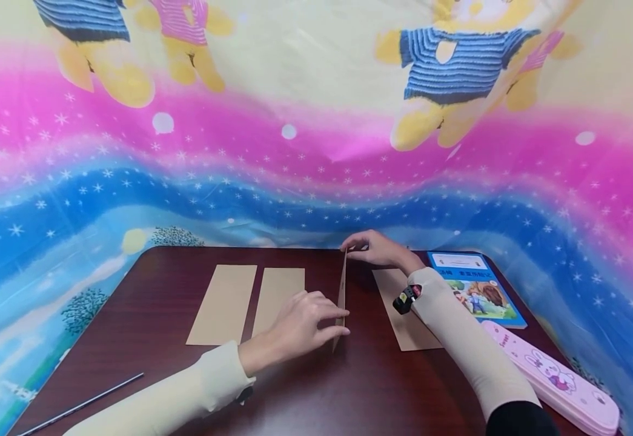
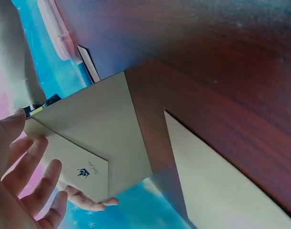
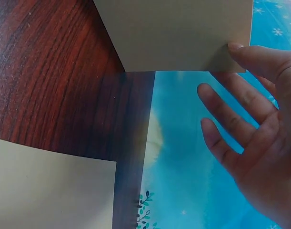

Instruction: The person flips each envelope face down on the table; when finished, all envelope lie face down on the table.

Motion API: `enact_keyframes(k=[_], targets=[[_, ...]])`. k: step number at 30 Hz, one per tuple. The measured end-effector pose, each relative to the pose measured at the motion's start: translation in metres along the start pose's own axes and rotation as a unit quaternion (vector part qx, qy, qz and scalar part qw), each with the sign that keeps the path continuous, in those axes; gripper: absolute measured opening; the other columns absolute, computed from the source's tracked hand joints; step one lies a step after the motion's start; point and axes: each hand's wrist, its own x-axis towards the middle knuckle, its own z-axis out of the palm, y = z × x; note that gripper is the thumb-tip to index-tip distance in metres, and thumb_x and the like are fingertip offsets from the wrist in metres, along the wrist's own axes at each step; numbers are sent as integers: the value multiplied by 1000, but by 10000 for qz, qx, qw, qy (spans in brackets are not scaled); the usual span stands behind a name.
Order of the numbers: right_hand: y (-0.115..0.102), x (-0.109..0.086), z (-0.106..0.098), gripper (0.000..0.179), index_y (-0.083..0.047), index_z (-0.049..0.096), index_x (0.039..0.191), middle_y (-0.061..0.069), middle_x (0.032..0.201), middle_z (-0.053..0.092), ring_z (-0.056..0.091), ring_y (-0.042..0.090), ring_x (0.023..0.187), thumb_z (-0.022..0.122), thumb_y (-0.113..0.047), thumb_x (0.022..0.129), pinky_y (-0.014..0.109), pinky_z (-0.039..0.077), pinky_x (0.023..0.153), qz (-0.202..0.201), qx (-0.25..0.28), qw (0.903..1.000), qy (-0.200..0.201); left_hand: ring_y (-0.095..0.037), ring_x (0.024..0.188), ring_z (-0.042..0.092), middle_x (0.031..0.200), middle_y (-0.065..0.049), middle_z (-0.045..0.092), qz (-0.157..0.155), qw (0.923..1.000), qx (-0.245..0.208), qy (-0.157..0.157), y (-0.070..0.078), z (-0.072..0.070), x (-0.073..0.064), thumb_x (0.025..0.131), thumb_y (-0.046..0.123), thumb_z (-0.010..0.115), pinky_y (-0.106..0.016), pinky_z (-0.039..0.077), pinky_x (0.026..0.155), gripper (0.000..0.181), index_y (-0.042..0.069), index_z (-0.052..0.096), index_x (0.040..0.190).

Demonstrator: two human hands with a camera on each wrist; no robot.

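Observation:
A tan kraft-paper envelope (image 1: pixel 341 297) stands edge-on above the middle of the table. Its lighter flap, with a small dark printed emblem (image 2: pixel 83 172), faces my left hand in the left wrist view. My left hand (image 1: pixel 308 321) pinches the near end between thumb and fingers. At the far upper corner, my right hand (image 1: pixel 376 247) grips with thumb and index finger, the other fingers spread behind it. Two more tan envelopes (image 1: pixel 222 303) (image 1: pixel 280 290) lie flat on the left. Another flat tan envelope (image 1: pixel 398 321) is partly covered by my right forearm.
On the right of the dark wooden table (image 1: pixel 305 399) lie a blue picture-cover book (image 1: pixel 482 297) and a pink pencil case (image 1: pixel 561 381). A thin dark stick (image 1: pixel 84 402) rests at the front left. A patterned cloth (image 1: pixel 272 200) hangs behind the table.

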Motion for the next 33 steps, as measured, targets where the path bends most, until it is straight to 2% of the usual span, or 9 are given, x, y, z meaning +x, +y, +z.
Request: enact_keyframes(k=[5, 10, 19, 26, 29, 33], targets=[[1, 1, 2, 36, -19, 63, 138, 4, 129, 73, 66, 28, 125, 65, -21, 102, 50, 50, 108, 86, 37, 10000, -1, -6, 87, 68, 95, 12, 80, 65, 10000, -27, -13, 0, -1, 3, 84, 41, 84, -21, 45, 68, 27, 25, 83, 107], [4, 3, 5, 33, -16, 66, 134, 4, 127, 74, 67, 25, 123, 65, -23, 102, 50, 48, 110, 219, -12, 9997, 48, -6, 87, 68, 95, 11, 80, 107, 9999, -32, -42, -1, -2, 5, 85, 41, 83, -20, 45, 68, 27, 24, 83, 106], [14, 6, 14, 29, -13, 71, 128, 8, 125, 75, 69, 25, 119, 66, -21, 101, 46, 53, 104, 36, -228, 9997, 3, -6, 88, 70, 96, 11, 80, 62, 9999, -100, -121, -2, -2, 8, 84, 39, 84, -22, 48, 70, 27, 24, 83, 106], [21, 7, 24, 30, -4, 70, 127, 19, 137, 66, 60, 36, 131, 65, -16, 101, 52, 48, 110, -108, -560, 9983, 104, -7, 90, 70, 96, 10, 80, 8, 9998, -132, -146, -2, -5, 12, 84, 40, 84, -24, 51, 73, 26, 24, 83, 106], [27, 6, 34, 29, -4, 70, 127, 16, 137, 65, 59, 35, 131, 65, -17, 101, 52, 48, 109, -8, -756, 9971, 27, -7, 90, 71, 98, 11, 80, -38, 9995, -145, -271, -2, -5, 10, 85, 40, 83, -24, 51, 73, 26, 24, 83, 106], [33, 6, 49, 27, -9, 72, 125, 11, 127, 71, 65, 30, 121, 65, -20, 102, 47, 52, 102, 107, -946, 9954, -109, -7, 90, 71, 97, 10, 80, -105, 9988, -181, -451, -2, -6, 7, 87, 40, 82, -23, 50, 74, 26, 24, 83, 107]])
